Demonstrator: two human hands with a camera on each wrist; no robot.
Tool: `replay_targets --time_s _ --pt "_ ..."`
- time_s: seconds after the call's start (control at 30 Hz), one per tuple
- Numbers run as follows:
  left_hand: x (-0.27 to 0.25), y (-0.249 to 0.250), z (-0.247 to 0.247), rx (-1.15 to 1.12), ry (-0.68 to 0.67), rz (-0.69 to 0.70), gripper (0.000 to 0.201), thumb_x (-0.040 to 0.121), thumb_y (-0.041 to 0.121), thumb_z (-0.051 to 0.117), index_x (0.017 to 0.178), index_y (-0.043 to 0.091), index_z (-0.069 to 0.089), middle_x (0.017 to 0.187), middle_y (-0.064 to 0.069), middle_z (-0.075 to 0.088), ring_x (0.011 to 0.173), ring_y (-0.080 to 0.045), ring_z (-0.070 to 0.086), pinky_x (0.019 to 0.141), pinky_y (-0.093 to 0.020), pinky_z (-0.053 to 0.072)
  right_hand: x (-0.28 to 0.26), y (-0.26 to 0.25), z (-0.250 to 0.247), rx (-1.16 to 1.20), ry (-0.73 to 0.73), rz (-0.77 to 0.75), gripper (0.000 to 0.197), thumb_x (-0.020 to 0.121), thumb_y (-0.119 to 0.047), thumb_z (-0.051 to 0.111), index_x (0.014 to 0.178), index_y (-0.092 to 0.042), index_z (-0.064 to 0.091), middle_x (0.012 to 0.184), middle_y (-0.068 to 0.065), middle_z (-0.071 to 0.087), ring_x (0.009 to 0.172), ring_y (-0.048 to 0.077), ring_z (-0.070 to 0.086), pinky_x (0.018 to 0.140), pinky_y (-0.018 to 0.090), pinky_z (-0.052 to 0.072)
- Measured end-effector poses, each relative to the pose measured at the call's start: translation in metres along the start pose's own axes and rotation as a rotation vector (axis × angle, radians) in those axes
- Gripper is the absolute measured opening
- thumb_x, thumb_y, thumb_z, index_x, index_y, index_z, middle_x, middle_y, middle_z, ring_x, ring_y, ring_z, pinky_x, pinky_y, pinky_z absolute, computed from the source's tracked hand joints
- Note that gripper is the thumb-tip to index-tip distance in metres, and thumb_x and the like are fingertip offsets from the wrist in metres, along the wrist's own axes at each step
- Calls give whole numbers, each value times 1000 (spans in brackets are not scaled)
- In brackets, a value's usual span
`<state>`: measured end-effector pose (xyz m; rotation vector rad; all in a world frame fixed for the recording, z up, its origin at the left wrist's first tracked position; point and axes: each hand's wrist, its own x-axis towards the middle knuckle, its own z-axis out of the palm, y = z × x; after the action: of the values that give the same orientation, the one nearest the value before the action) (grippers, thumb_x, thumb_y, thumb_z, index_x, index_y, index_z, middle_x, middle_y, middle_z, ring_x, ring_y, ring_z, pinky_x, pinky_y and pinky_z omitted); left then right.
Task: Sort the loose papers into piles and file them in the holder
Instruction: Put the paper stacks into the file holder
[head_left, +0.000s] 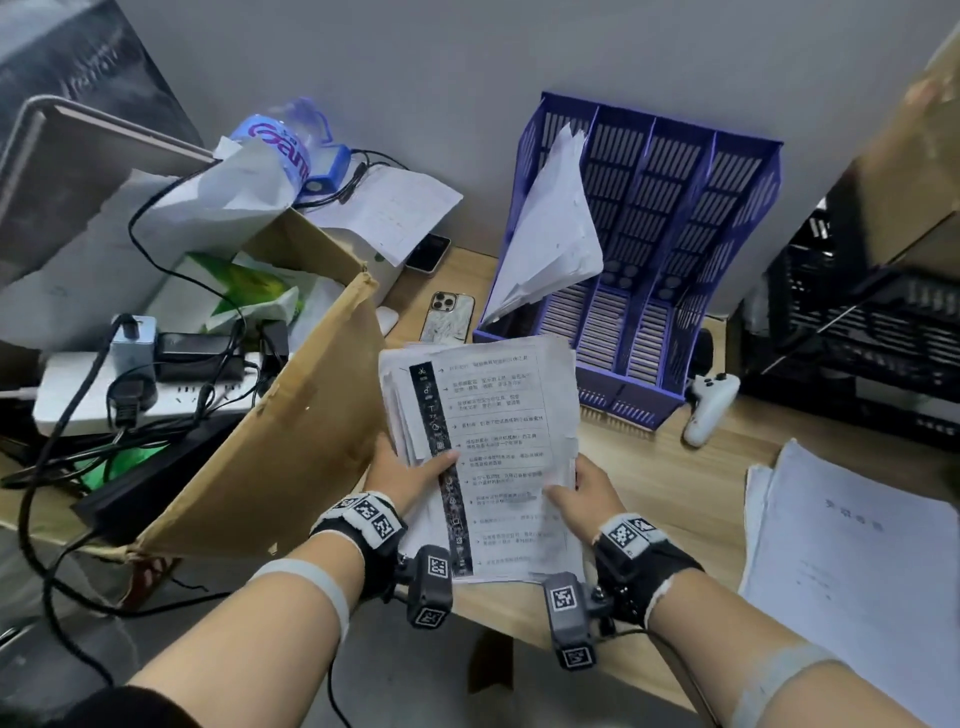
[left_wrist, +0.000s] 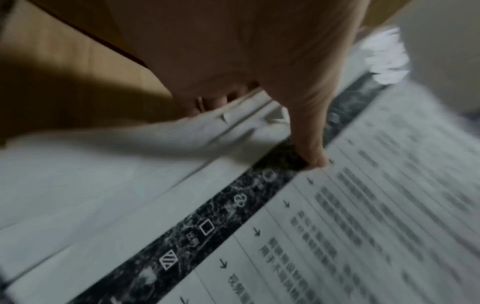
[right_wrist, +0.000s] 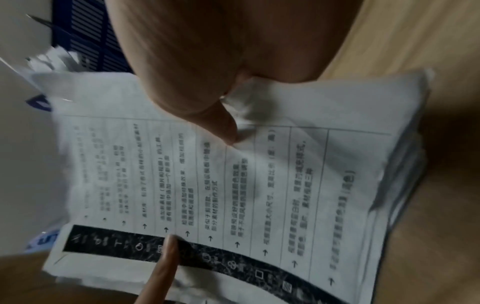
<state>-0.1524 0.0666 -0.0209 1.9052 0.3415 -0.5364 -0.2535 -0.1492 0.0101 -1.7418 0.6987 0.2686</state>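
A stack of printed papers (head_left: 493, 441), its top sheet bearing a black icon strip and a ruled table, is held above the wooden desk (head_left: 691, 483). My left hand (head_left: 410, 470) grips its left edge, thumb pressed on the black strip (left_wrist: 314, 158). My right hand (head_left: 584, 493) grips the right edge, thumb on top (right_wrist: 226, 133). The purple slotted file holder (head_left: 675, 260) stands behind, with a sheaf of white sheets (head_left: 550, 239) leaning in its leftmost slot. A second paper pile (head_left: 852, 561) lies on the desk at right.
An open cardboard box (head_left: 291, 415) sits close at left, with a power strip and cables (head_left: 130, 384) beyond it. A phone (head_left: 448, 317) and a white controller (head_left: 709, 400) lie near the holder. Black crates (head_left: 857, 322) stand at right.
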Motion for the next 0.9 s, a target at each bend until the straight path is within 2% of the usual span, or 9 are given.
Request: replay_targets --time_s 0.1,0.17,0.27,0.4,0.53,0.67,0.8,0.83,0.9 --pt "-1 33 2 -68 -30 82 63 64 50 85 111 14 63 105 -2 73 93 -20 71 92 -46 56 6 -24 -19 59 83 -129 41 82 1 54 115 -21 63 110 -1 71 107 23 65 98 45 51" --pt "-6 61 4 -173 -39 161 37 75 39 81 99 16 65 92 -1 74 80 -12 73 81 -36 61 5 -45 -31 130 135 -215 38 81 -2 58 111 -25 63 106 -3 72 103 18 67 93 42 54" --pt "-11 94 9 -376 -120 246 55 64 45 88 106 15 68 102 -8 76 91 -19 75 84 -39 59 -5 -72 -48 247 227 -299 34 84 1 58 102 -28 60 99 -7 71 91 7 68 80 28 55" --pt "-22 99 28 -418 -216 338 48 73 24 85 117 16 67 112 -2 74 106 -19 70 89 -37 55 -5 -61 -52 318 420 -276 37 81 2 59 109 -21 52 103 4 65 98 22 61 87 41 52" --pt "-31 83 58 -260 -283 310 34 78 24 81 110 19 72 105 3 76 98 -10 72 94 -38 55 1 -43 -43 326 428 -178 54 75 3 62 127 -12 53 114 10 66 110 26 60 96 43 50" --pt "-25 71 65 -142 -223 322 31 86 22 73 116 11 70 113 -5 73 106 -20 68 97 -38 52 9 -32 -46 296 426 -135 51 69 -20 68 119 -13 55 115 8 66 109 25 61 99 48 49" --pt "-23 82 66 -32 -170 389 34 92 27 66 118 6 68 113 -8 72 106 -23 67 94 -38 54 4 -30 -59 102 623 -23 63 70 -38 83 109 -7 44 116 10 52 103 28 54 91 31 44" --pt "-28 93 65 1 -154 429 32 92 28 65 115 6 69 108 -7 73 103 -24 68 92 -39 55 0 -34 -60 100 606 6 69 69 -41 84 112 -6 44 118 7 49 103 24 51 90 28 41" --pt "-30 112 67 74 -140 521 28 92 34 62 103 10 73 96 -6 74 94 -27 69 84 -41 57 -5 -48 -57 138 378 -48 89 57 -54 87 123 -13 44 117 1 58 107 17 58 94 30 45"
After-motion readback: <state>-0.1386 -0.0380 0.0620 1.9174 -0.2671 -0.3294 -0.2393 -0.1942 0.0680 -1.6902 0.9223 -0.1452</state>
